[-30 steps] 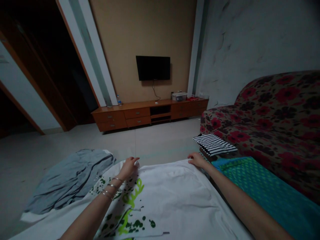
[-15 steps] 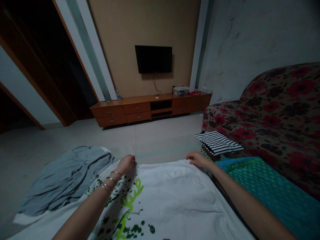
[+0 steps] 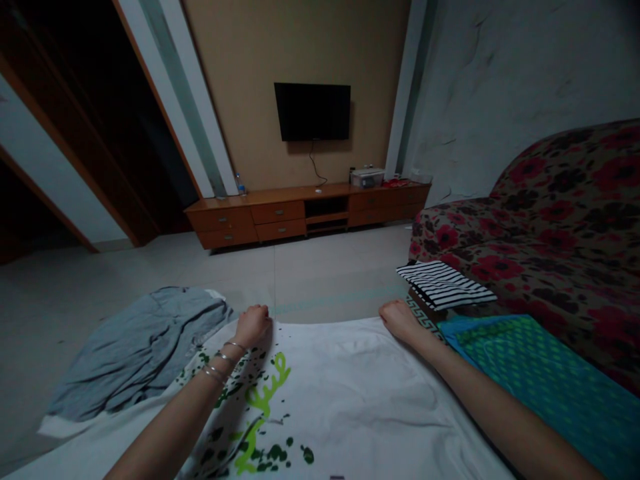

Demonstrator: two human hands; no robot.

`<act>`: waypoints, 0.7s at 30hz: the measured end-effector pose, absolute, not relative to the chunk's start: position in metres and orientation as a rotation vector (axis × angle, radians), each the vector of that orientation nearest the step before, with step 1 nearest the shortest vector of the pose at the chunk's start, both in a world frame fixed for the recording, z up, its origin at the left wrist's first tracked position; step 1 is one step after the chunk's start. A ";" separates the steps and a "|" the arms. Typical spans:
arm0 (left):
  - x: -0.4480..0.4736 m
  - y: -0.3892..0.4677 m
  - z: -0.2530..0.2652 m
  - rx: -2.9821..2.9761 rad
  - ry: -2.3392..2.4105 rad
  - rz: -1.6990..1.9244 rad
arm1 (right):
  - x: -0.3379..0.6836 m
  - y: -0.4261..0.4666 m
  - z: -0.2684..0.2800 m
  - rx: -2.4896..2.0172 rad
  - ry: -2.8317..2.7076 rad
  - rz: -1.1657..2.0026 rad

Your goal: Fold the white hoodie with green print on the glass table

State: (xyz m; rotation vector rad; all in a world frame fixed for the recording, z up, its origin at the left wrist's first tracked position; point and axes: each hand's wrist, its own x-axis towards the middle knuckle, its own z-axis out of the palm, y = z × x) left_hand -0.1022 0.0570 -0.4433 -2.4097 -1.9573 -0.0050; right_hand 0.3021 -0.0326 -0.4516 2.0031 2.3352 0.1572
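Note:
Spread out before me is a white T-shirt (image 3: 365, 387) with green splashes and bright green lettering. At its far edge, left of the middle, my left hand (image 3: 254, 325) is closed on the fabric, metal bangles around the wrist. My right hand (image 3: 399, 320) grips the far right corner, fingers curled. Between the two hands the edge runs nearly straight. A crumpled grey garment (image 3: 140, 347) lies to the left, touching the white cloth. To the right of my right forearm is a folded blue-green patterned cloth (image 3: 545, 373).
A folded black-and-white striped cloth (image 3: 445, 283) rests beyond the blue-green one, beside a floral sofa (image 3: 550, 227). Across the tiled floor (image 3: 320, 267) stands a low wooden cabinet (image 3: 277, 217) holding a plastic box (image 3: 367, 177), under a wall-mounted television (image 3: 314, 112).
My right hand's fingers have closed more tightly on the corner, and the far edge looks straighter. My left hand has hardly moved. The whole view has shifted slightly.

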 end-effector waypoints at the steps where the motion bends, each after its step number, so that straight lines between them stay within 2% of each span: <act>1: -0.102 0.055 -0.442 -2.399 -1.955 -0.028 | 0.303 -0.031 -0.451 2.021 2.323 0.166; 9: -0.089 0.053 -0.436 -2.235 -2.079 -0.238 | 0.305 -0.009 -0.448 2.225 2.239 0.272; 15: -0.075 0.067 -0.449 -2.169 -2.210 -0.400 | 0.303 0.002 -0.461 2.418 2.092 0.217; 21: -0.054 0.037 -0.463 -2.237 -2.055 -0.597 | 0.284 -0.005 -0.455 2.529 2.056 0.172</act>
